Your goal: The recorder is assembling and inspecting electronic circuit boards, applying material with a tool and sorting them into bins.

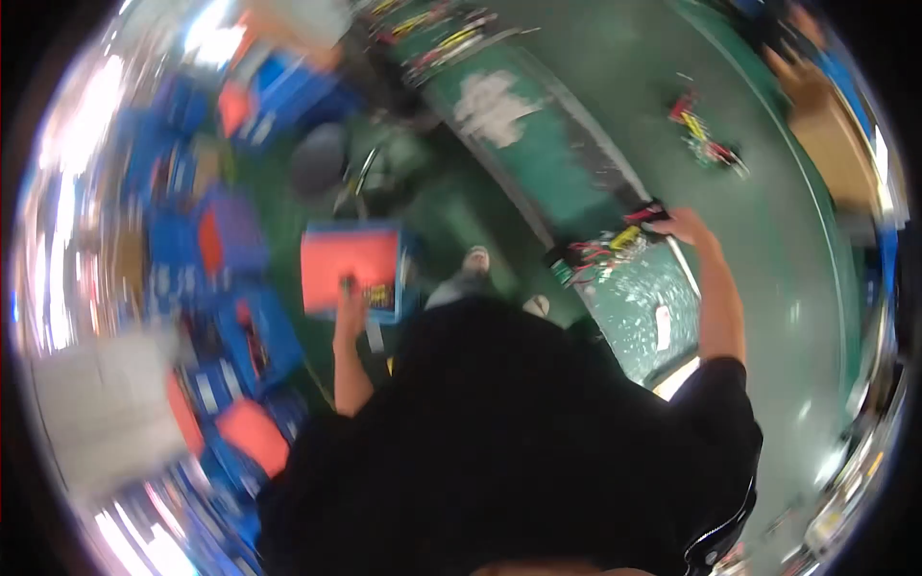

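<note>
My right hand (687, 227) reaches out to the right over the green work surface. Its fingers are closed at the end of a bundle of red, yellow and black wires (615, 248) that lies across the surface. My left hand (351, 307) is low on the left at a blue bin (405, 274). Its fingers are drawn together around a small dark thing, too blurred to name. A flat red-orange sheet (331, 259) covers most of the bin's top. Beside that hand, dark and yellow pieces (378, 296) show at the bin's near right corner.
Several blue bins (254, 331), some with red-orange sheets, crowd the left side. A round dark stool (319, 159) stands beyond the bin. More wire bundles lie at the far end (451, 38) and on the green surface to the right (706, 134). A cardboard box (831, 144) is far right.
</note>
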Available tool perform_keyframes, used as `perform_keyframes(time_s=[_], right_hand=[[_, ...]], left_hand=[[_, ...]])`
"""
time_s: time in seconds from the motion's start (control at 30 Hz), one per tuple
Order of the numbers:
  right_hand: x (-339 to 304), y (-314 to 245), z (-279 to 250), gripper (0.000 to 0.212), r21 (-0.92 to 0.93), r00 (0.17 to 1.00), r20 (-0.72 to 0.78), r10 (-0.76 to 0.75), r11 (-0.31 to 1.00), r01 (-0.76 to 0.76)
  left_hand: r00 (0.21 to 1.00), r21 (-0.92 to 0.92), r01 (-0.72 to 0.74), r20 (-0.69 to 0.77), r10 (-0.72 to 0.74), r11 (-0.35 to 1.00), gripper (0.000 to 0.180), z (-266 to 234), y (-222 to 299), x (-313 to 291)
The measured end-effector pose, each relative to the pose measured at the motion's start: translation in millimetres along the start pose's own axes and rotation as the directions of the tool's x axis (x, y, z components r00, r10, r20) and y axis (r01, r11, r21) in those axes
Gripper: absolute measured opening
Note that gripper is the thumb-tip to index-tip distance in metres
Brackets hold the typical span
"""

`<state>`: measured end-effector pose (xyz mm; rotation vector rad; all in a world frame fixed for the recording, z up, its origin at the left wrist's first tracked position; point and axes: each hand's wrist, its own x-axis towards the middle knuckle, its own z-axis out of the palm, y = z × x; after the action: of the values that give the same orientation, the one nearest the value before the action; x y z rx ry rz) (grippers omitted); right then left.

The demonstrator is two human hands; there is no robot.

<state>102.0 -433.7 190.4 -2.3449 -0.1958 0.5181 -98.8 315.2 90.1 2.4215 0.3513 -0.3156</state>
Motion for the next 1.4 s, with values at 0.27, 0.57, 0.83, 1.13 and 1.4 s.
perform_keyframes(time_s=[0.27,0.57,0.83,1.13,1.4], right_hand=[[51.6,-155.1,-25.2,0.047,-0.471,0.998,-0.020,0.059,0.880,-0.061],[133.5,-407.7,132.5,0.036,-0.410,1.000,-0.025,0.015,0.912,-0.024],[315.5,-347.5,550.3,0.024,0.185,0.902,0.379,0.209,0.937,-0.295],[408.1,-194.1,864.8,0.031,-0.382,0.913,0.379,0.151,0.924,0.006],[297.9,-323.6,705.3,0.022,0.292,0.971,0.234,-0.045,0.956,-0.026]], left_hand=[[0.577,0.039,0.810,0.121,-0.808,0.585,0.027,38.6,-156.1,-225.2],[0.341,-0.506,0.863,0.609,-0.716,-0.019,0.019,117.8,-144.1,-137.8],[0.481,-0.511,0.762,0.035,-0.876,0.398,0.038,78.9,-154.4,-152.6],[0.464,-0.537,0.774,0.120,-0.877,0.336,0.029,141.8,-202.9,-188.4],[0.850,0.333,0.222,0.394,-0.349,0.916,0.013,144.4,-257.7,-212.8]])
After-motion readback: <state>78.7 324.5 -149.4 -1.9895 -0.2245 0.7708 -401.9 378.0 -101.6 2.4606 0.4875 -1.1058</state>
